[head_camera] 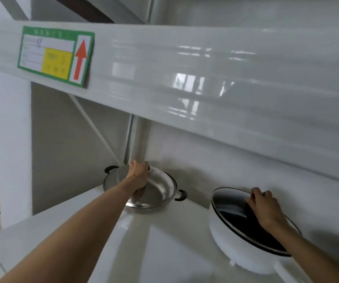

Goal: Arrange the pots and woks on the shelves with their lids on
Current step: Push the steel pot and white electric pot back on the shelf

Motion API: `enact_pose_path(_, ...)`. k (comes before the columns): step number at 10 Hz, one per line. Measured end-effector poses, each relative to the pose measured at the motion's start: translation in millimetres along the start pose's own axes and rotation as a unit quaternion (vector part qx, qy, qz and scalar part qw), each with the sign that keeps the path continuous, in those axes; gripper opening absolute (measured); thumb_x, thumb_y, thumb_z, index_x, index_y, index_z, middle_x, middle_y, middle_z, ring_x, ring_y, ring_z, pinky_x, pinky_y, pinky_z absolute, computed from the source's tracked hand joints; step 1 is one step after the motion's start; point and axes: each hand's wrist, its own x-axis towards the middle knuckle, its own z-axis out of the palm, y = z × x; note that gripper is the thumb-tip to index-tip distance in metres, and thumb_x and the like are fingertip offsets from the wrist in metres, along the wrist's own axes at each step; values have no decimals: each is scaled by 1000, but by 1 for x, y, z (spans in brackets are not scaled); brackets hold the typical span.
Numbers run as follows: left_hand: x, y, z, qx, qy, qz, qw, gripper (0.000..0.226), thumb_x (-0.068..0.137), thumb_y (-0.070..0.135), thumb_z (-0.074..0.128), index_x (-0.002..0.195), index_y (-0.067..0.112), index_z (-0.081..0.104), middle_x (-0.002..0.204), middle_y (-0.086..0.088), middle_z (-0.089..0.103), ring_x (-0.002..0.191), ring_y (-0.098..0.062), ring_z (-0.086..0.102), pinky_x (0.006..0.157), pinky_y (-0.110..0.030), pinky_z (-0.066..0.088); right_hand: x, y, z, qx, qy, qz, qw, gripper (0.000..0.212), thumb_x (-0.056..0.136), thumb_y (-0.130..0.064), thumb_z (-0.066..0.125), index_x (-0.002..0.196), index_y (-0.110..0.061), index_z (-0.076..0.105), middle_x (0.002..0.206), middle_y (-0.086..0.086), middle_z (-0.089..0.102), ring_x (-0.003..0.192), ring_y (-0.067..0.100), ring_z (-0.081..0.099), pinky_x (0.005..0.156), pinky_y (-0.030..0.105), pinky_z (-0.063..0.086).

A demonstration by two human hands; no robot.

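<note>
Knob hidden under left hand point(139, 174) fingers gripping steel lid point(123, 180) | right hand point(265, 207) fingers gripping glass lid point(240, 217)

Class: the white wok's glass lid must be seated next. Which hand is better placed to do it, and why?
The right hand: its fingers already rest on the glass lid over the white wok. The left hand is occupied on the steel pot's lid.
</note>
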Motion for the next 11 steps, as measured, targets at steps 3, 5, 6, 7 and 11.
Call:
enact_pose_path(3,23,-1,24,31,15,26,999,36,94,2,44,129,4,49,133,-23,43,124,-37,38,105,-39,38,-2,-6,6,-96,66,-56,992,33,100,-27,40,120,-6,57,119,19,64,109,36,61,94,38,45)
enact_pose_path(5,32,5,29,36,18,13,999,41,91,-3,42,132,3,44,134,-25,41,125,-39,37,104,-41,39,3,-1,13,-81,86,-49,992,37,99,-27,43,123,-1,56,125,23,61,116,39,58,98,42,44)
enact_pose_path(6,34,3,30,31,22,15,999,42,91,-4,40,132,2,44,134,-25,40,126,-40,37,104,-41,39,4,-1,13,-103,87,-58,989,36,100,-27,41,120,-2,58,122,21,64,113,37,60,97,40,45)
enact_pose_path(7,36,-2,35,35,37,21,998,40,93,-4,39,131,3,45,134,-24,41,127,-39,35,105,-41,39,3,-3,12,-103,103,-71,987,34,100,-28,40,115,-4,59,116,19,67,107,36,63,92,38,47)
enact_pose_path(11,7,-7,23,2,41,56,998,45,92,0,45,136,13,49,138,-17,34,125,-37,40,107,-42,41,6,8,22,-75,94,-49,992,29,91,-16,60,110,6,64,110,34,65,103,50,61,95,52,47)
